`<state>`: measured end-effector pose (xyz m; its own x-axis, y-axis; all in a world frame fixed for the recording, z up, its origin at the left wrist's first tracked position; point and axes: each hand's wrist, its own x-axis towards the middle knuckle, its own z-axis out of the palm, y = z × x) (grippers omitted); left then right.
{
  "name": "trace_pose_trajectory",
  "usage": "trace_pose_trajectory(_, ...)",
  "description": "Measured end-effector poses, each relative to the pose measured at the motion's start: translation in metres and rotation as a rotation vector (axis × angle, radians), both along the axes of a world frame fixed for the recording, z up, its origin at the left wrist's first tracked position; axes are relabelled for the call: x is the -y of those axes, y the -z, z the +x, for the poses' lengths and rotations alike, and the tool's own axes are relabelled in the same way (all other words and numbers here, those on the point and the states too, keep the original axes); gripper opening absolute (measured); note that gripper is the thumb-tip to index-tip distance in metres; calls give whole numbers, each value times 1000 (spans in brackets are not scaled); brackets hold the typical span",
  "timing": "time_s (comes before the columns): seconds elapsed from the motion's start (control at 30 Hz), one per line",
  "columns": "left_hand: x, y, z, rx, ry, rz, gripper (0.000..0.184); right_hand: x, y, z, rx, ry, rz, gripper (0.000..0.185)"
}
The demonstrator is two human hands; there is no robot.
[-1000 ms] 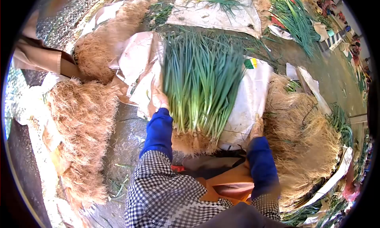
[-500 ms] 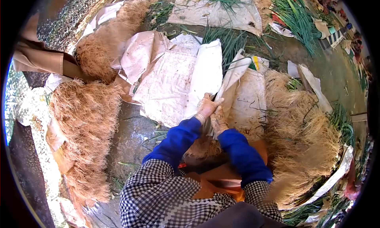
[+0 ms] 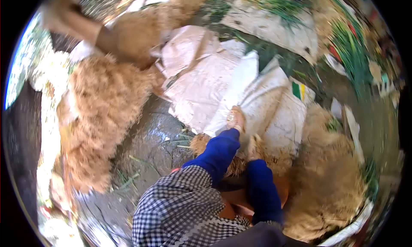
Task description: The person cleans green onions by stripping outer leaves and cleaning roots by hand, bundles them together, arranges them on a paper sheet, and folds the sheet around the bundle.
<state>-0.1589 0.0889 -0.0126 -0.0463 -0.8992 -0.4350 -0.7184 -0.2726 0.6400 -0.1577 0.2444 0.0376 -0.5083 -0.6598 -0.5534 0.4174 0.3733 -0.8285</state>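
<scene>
My left hand (image 3: 235,118) is closed at the overlap of a white woven sack sheet (image 3: 271,89), with its fingers curled on the cloth. Lower and to the right, my right hand (image 3: 255,147) is at the sheet's near edge; motion blur hides its fingers. The sheet lies folded over a bundle whose tan roots (image 3: 200,143) stick out at the near end, around my wrists. A stained pinkish-white sack sheet (image 3: 201,86) spreads out to the left of the fold.
Large root-covered bundles stand to the left (image 3: 107,122) and right (image 3: 328,169). Another sack sheet (image 3: 270,21) with green leafy stalks (image 3: 281,9) lies at the back. More long green stalks (image 3: 349,54) are at the far right. A blurred brown shape (image 3: 79,26) crosses the upper left.
The sheet's right flap has come down across the middle, covering the green leaves that showed between the flaps. My hands, together before, are now apart. The view has shifted and turned.
</scene>
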Motion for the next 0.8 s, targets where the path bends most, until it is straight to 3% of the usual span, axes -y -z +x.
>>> trace_pose_trajectory(0.03, 0, 12, 0, -28, 5, -14, 34, -6, 0, -1, 14, 44, -5, 44)
trace_pose_trajectory(0.1, 11, -27, 11, -154, 33, 25, 42, -14, 2, 3, 62, 26, -1, 45)
trace_pose_trajectory(0.17, 17, 16, 9, -563, 89, 197, 41, -13, -1, 11, 112, -11, -2, 46)
trace_pose_trajectory(0.2, 27, 9, 17, -561, 60, 157, 41, -11, -2, 13, 123, -28, -8, 46)
trace_pose_trajectory(0.27, 30, 4, 19, -463, 334, 321, 30, -7, -7, 20, 135, -67, -17, 47)
trace_pose_trajectory(0.3, 25, 13, 23, -462, 334, 307, 30, -6, -9, 25, 142, -86, -31, 47)
trace_pose_trajectory(0.37, 26, 83, 35, -1319, 60, 345, 18, 0, -18, 36, 164, -132, -57, 48)
trace_pose_trajectory(0.47, 27, -45, 90, -1011, 39, 240, 19, 10, -36, 61, 198, -218, -105, 50)
trace_pose_trajectory(0.53, 23, -122, 127, -977, -10, 166, 21, 22, -55, 83, 213, -276, -155, 51)
trace_pose_trajectory(0.63, 9, -237, 196, -990, -143, -3, 25, 35, -88, 122, 239, -375, -227, 53)
trace_pose_trajectory(0.73, -22, -341, 272, -1281, -281, -148, 39, 37, -122, 164, 278, -463, -280, 54)
trace_pose_trajectory(0.77, -32, -368, 302, -1216, -277, -125, 40, 35, -132, 179, 262, -496, -310, 55)
trace_pose_trajectory(0.8, -39, -383, 329, -1264, -242, -256, 38, 29, -150, 198, 222, -551, -364, 55)
